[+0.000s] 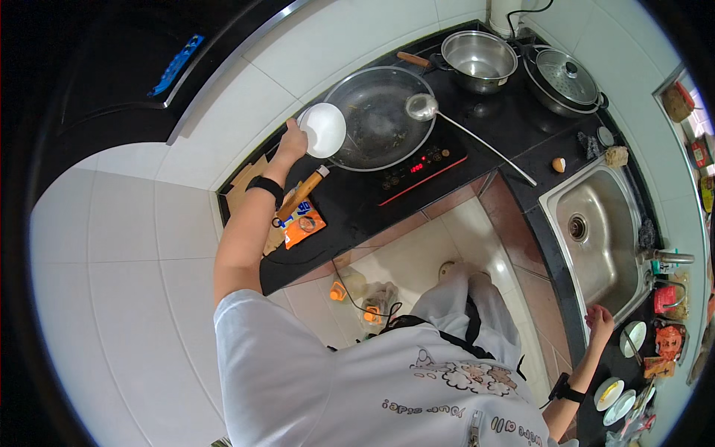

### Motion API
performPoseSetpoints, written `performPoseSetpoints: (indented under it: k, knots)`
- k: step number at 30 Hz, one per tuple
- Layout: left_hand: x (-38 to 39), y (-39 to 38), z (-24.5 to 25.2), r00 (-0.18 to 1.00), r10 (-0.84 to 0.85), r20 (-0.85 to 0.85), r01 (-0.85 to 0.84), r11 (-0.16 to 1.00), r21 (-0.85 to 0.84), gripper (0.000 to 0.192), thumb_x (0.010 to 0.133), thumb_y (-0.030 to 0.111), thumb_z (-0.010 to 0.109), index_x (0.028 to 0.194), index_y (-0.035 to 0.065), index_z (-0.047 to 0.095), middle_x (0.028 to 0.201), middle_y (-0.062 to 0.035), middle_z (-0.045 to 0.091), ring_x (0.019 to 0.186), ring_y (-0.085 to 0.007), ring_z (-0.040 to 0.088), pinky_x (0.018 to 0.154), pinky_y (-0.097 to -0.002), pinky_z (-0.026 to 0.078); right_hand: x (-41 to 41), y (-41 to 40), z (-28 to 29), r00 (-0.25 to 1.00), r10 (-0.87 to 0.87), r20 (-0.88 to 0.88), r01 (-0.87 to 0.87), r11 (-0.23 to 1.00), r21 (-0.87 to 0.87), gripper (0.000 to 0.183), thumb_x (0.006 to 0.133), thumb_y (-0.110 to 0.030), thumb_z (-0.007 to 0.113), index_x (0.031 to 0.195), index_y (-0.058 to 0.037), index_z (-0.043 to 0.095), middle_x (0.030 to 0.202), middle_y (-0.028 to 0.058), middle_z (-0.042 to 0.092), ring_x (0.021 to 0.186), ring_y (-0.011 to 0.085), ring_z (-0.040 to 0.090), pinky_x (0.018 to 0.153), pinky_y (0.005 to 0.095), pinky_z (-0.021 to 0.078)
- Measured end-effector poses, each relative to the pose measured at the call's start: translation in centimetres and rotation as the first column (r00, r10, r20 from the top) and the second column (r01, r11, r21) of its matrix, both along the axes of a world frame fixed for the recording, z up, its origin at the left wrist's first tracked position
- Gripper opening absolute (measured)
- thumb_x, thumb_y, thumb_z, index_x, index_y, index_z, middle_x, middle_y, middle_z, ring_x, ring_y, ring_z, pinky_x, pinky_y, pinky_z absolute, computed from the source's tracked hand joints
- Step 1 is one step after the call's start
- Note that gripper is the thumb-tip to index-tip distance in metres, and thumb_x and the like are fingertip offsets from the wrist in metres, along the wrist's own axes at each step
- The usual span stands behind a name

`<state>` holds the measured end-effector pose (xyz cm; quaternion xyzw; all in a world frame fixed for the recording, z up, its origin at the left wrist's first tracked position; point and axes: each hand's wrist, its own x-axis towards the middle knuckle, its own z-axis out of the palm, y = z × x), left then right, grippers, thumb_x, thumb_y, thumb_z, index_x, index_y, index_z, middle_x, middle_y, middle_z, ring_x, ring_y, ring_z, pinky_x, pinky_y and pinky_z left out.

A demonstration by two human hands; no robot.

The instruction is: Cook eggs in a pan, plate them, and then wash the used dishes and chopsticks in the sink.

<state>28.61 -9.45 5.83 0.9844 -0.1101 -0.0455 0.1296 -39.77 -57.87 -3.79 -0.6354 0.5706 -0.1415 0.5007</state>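
My left hand [293, 142] grips a white bowl [324, 131] by its edge at the left rim of a wok. The wok [380, 139] stands on an induction cooktop [424, 167] with a lit red display. A little whitish residue and some specks lie in it. Its wooden handle [301, 193] points toward the left front. A metal ladle [422, 107] lies across the wok's right rim, its long handle reaching over the counter. My right hand [600, 319] hangs by the front edge of the steel sink [597, 257], fingers loosely bent, with nothing visible in them.
An orange food packet [304, 223] lies under the wok handle. Behind are a steel pot [480, 58] and a lidded pot [564, 84]. An eggshell [558, 165] sits near the sink. Dishes [609, 394] stand at right; bottles with orange caps [372, 314] are on the floor.
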Motion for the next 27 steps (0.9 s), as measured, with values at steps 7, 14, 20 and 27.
performPoseSetpoints:
  k: [7,14,20,27]
  knots:
    - [-1.2,0.0,2.9,0.994,-0.044,0.097,0.053,0.995,-0.086,0.044,0.082,0.006,0.036,0.123,-0.0007,0.024,0.096,-0.0362,0.051,0.092,-0.0483,0.050,0.082,-0.0479,0.039,0.0,0.2,0.2,0.998,-0.063,0.017,0.062,0.997,0.042,0.018,0.087,-0.014,0.046,0.086,-0.0002,0.058,0.069,0.0076,0.062,0.056,0.0128,0.058,0.049,0.0216,0.0442]
    - [-3.4,-1.6,7.4,0.877,-0.233,0.420,0.280,0.958,-0.054,0.043,0.081,0.004,0.036,0.123,-0.0006,0.024,0.091,-0.0375,0.049,0.089,-0.0507,0.048,0.081,-0.0504,0.037,-0.6,-0.2,-0.6,0.996,-0.084,0.013,0.083,0.994,0.074,0.019,0.087,-0.014,0.045,0.086,-0.0005,0.058,0.068,0.0080,0.061,0.056,0.0136,0.058,0.049,0.0223,0.0450]
    - [-0.8,0.0,5.7,0.919,0.324,-0.224,-0.392,0.694,-0.604,0.038,0.081,0.000,0.034,0.116,-0.0095,0.026,0.088,-0.0273,0.051,0.070,-0.0327,0.056,0.054,-0.0341,0.049,0.2,0.0,0.2,0.998,-0.050,-0.038,0.054,0.992,0.111,0.021,0.086,-0.016,0.045,0.082,-0.0003,0.058,0.066,0.0082,0.060,0.055,0.0148,0.059,0.049,0.0241,0.0479]
    - [-7.7,7.4,10.0,0.656,0.016,-0.755,-0.752,-0.072,-0.655,0.036,0.083,0.009,0.032,0.108,-0.0168,0.030,0.083,-0.0244,0.049,0.056,-0.0192,0.047,0.040,-0.0216,0.039,0.8,-1.6,1.4,0.997,0.064,0.032,-0.069,0.980,0.188,0.023,0.086,-0.017,0.045,0.078,0.0012,0.057,0.065,0.0087,0.059,0.054,0.0157,0.058,0.050,0.0251,0.0489]
